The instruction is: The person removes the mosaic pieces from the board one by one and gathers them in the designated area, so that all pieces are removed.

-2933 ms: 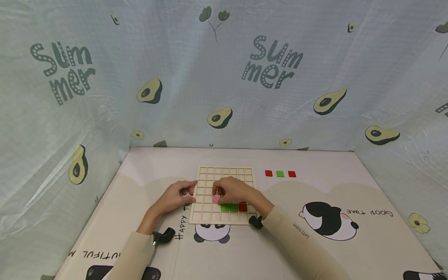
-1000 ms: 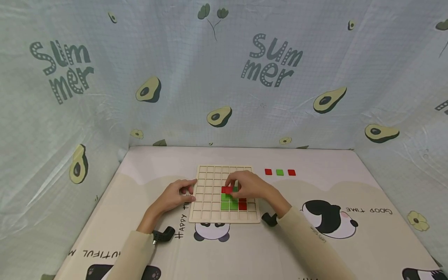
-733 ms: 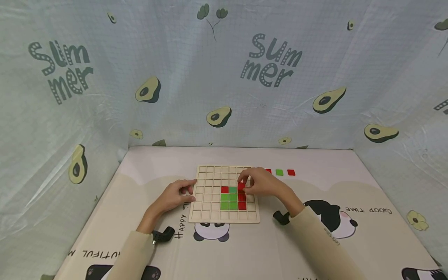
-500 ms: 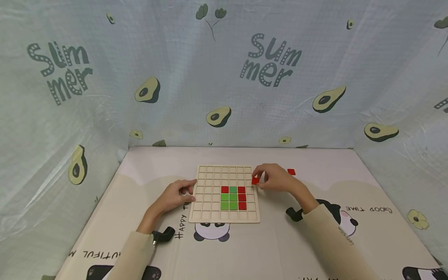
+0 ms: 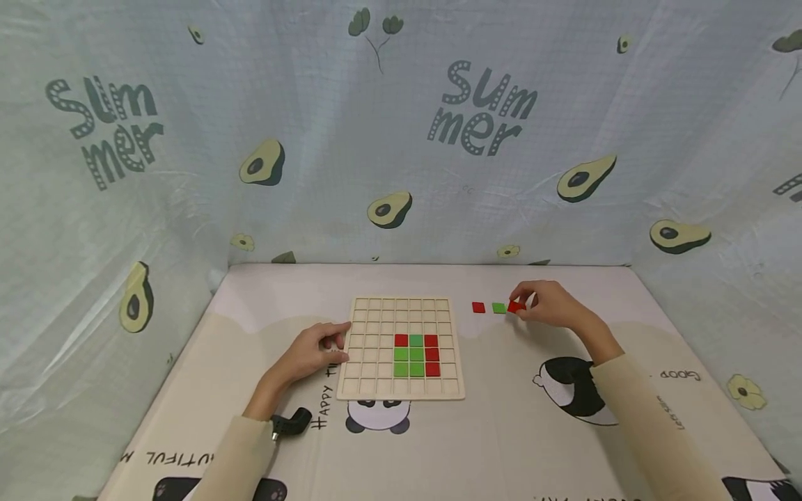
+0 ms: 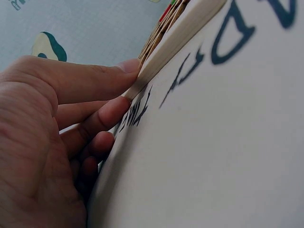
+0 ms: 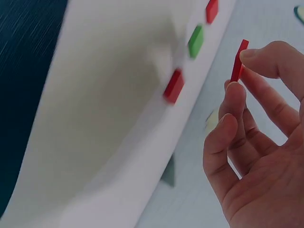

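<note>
A square wooden grid board (image 5: 370, 376) lies on the table, with red tiles (image 5: 432, 355) and green tiles (image 5: 409, 362) forming a block in its right half. Beside the board's left edge is my left hand (image 5: 310, 353), thumb and forefinger touching that edge apart from each other; the left wrist view shows the fingertips right at the rim. My right hand (image 5: 548, 305) is beyond the board's right side and pinches a thin red tile (image 7: 239, 61) between thumb and fingers. From the head, this held tile overlaps the end of a row of loose tiles.
In the right wrist view three loose tiles lie in a row: a near red tile (image 7: 174, 86), a green tile (image 7: 195, 42) and a far red tile (image 7: 212, 10). A printed cloth covers the table (image 5: 476, 431). A patterned curtain (image 5: 501, 229) hangs behind it.
My right hand has carried the red tile from over the board rightward to the row of loose tiles. The left hand has stayed at the board's left edge.
</note>
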Tool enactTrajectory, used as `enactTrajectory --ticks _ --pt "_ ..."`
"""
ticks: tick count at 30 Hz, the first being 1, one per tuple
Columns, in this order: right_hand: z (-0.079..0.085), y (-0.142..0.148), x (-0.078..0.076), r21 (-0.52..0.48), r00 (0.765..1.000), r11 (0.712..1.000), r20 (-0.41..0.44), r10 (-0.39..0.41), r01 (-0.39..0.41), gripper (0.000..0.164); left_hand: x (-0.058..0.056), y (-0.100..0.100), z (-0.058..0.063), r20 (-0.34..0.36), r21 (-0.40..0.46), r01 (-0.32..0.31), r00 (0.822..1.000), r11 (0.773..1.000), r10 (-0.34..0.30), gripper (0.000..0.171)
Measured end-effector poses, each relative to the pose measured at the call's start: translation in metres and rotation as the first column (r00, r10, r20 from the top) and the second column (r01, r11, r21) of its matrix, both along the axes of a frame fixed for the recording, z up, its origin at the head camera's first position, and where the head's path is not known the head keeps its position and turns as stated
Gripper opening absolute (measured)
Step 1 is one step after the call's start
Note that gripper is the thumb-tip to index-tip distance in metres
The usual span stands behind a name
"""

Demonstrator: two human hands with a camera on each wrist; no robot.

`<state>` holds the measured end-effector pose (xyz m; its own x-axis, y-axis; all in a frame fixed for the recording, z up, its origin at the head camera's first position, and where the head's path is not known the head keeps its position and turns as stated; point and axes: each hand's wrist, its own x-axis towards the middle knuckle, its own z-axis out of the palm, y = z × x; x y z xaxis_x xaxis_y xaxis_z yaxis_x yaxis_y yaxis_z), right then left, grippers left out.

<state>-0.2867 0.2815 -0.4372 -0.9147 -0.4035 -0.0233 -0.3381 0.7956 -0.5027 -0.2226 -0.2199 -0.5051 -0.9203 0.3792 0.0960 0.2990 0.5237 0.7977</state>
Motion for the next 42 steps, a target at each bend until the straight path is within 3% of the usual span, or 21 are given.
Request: enactTrajectory --ticks 12,21,29,42 --pt "-0.007 0.043 -0.008 0.041 0.997 0.996 0.000 -0.075 0.075 0.024 0.000 -0.002 -0.004 0.009 0.014 0.002 1.000 1.000 -0.002 0.066" --pt "-0.016 0.051 -0.006 0.078 0.987 0.987 0.070 -0.148 0.142 0.025 0.001 -0.001 -0.004 0.006 0.020 0.002 1.000 1.000 -0.002 0.066" --pt "-0.024 0.054 -0.006 0.076 0.979 0.979 0.057 -0.193 0.189 0.028 0.001 0.000 -0.004 0.011 0.021 -0.005 1.000 1.000 0.004 0.066" --pt "-0.028 0.053 -0.010 0.035 0.986 0.986 0.027 -0.165 0.164 0.027 0.002 0.000 -0.001 0.017 0.028 -0.005 1.000 1.000 0.004 0.065"
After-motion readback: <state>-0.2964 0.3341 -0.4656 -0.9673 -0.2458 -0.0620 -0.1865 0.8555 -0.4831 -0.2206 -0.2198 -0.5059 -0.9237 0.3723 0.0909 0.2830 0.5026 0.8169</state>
